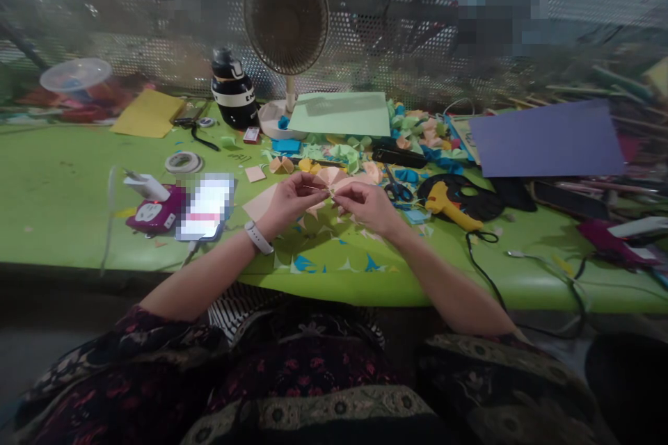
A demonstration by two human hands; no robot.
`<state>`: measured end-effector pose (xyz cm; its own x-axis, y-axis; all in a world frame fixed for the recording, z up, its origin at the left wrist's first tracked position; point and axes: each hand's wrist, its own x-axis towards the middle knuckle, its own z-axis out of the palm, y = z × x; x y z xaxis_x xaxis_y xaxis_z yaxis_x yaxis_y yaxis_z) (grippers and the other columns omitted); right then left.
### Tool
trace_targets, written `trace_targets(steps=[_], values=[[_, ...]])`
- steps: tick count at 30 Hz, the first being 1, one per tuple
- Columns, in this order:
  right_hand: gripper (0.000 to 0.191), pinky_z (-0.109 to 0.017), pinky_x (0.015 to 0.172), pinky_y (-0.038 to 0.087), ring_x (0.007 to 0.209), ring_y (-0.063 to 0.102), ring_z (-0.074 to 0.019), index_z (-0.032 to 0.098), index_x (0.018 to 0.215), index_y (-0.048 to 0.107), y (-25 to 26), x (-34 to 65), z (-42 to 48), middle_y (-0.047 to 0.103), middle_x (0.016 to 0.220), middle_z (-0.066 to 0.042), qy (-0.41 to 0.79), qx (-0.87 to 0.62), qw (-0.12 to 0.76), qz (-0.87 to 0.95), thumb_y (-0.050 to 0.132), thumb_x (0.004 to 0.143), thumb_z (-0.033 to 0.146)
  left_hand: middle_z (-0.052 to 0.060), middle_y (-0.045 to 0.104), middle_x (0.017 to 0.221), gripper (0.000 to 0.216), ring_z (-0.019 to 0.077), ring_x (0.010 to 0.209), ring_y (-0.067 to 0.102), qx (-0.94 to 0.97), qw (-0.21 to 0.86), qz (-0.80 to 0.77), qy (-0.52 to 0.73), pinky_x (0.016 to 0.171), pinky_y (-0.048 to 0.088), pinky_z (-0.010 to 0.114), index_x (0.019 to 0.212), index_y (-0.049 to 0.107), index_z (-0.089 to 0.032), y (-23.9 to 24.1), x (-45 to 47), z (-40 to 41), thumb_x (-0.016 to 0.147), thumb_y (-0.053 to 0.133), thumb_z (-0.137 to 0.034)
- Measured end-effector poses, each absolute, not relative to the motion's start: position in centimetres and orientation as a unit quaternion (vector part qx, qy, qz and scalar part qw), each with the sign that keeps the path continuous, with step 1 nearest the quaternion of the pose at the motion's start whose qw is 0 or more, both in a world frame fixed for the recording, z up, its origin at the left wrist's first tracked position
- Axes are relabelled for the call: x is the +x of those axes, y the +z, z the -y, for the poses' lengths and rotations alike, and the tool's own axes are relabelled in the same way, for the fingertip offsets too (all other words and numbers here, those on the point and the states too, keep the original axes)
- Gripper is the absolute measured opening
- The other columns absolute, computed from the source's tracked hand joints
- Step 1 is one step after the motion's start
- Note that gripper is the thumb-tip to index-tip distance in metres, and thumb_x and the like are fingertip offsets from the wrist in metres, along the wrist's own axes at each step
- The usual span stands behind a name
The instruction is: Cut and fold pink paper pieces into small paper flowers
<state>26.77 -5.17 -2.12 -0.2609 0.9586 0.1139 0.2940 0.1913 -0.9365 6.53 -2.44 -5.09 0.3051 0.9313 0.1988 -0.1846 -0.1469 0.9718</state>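
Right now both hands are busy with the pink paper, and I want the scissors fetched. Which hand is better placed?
Right, probably. The right hand is beside the scissors, just to its right on the table. The left hand would have to cross over the pink paper.

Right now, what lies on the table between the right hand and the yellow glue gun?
In the head view, blue-handled scissors lie between the right hand and the yellow glue gun.

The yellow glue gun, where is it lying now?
In the head view, the yellow glue gun lies on the green table, to the right of the right hand, beside the blue-handled scissors.
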Motion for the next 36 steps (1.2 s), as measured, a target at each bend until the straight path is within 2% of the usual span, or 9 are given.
trace_targets(steps=[7, 15, 22, 27, 36], values=[[0.034, -0.03, 0.058, 0.054, 0.057, 0.061, -0.0126, 0.017, 0.087, 0.072, -1.7, 26.9, 5.5, 0.07, 0.075, -0.004, 0.415, -0.448, 0.391, 0.689, 0.073, 0.082, 0.051, 0.007, 0.075, 0.094, 0.033, 0.0162, 0.086, 0.074, 0.617, 0.51, -0.327, 0.502, 0.081, 0.061, 0.029, 0.097, 0.064, -0.016, -5.5, 6.6, 2.4, 0.077, 0.082, -0.035], [0.022, -0.029, 0.063, 0.047, 0.064, 0.059, -0.0138, 0.019, 0.087, 0.076, -0.7, 26.7, 6.5, 0.072, 0.078, -0.003, 0.254, -0.467, 0.423, 0.734, 0.068, 0.089, 0.04, 0.007, 0.074, 0.085, 0.03, 0.0156, 0.074, 0.072, 0.701, 0.388, -0.324, 0.503, 0.064, 0.057, 0.024, 0.096, 0.068, -0.014, -5.6, 6.7, 2.7, 0.088, 0.07, -0.043], [0.016, -0.031, 0.066, 0.047, 0.069, 0.061, -0.0165, 0.021, 0.089, 0.077, -1.2, 27.1, 6.1, 0.074, 0.086, -0.005, 0.158, -0.489, 0.405, 0.756, 0.067, 0.092, 0.033, 0.005, 0.072, 0.079, 0.022, 0.0113, 0.067, 0.066, 0.772, 0.248, -0.309, 0.496, 0.057, 0.05, 0.02, 0.088, 0.067, -0.015, -5.3, 6.6, 2.8, 0.094, 0.064, -0.036], [0.016, -0.032, 0.066, 0.047, 0.072, 0.062, -0.0179, 0.022, 0.087, 0.077, -1.3, 27.2, 6.0, 0.073, 0.086, -0.005, 0.108, -0.494, 0.385, 0.772, 0.066, 0.093, 0.032, 0.004, 0.072, 0.079, 0.014, 0.0096, 0.065, 0.064, 0.806, 0.144, -0.287, 0.496, 0.059, 0.048, 0.02, 0.089, 0.067, -0.016, -5.1, 6.4, 2.8, 0.096, 0.062, -0.027], [0.019, -0.031, 0.064, 0.046, 0.072, 0.063, -0.0184, 0.022, 0.09, 0.078, -1.5, 27.1, 6.0, 0.073, 0.086, -0.006, 0.103, -0.498, 0.364, 0.78, 0.064, 0.095, 0.035, 0.004, 0.074, 0.082, 0.009, 0.011, 0.069, 0.067, 0.824, 0.097, -0.268, 0.489, 0.06, 0.049, 0.021, 0.094, 0.067, -0.016, -5.1, 6.4, 2.9, 0.096, 0.062, -0.023]])
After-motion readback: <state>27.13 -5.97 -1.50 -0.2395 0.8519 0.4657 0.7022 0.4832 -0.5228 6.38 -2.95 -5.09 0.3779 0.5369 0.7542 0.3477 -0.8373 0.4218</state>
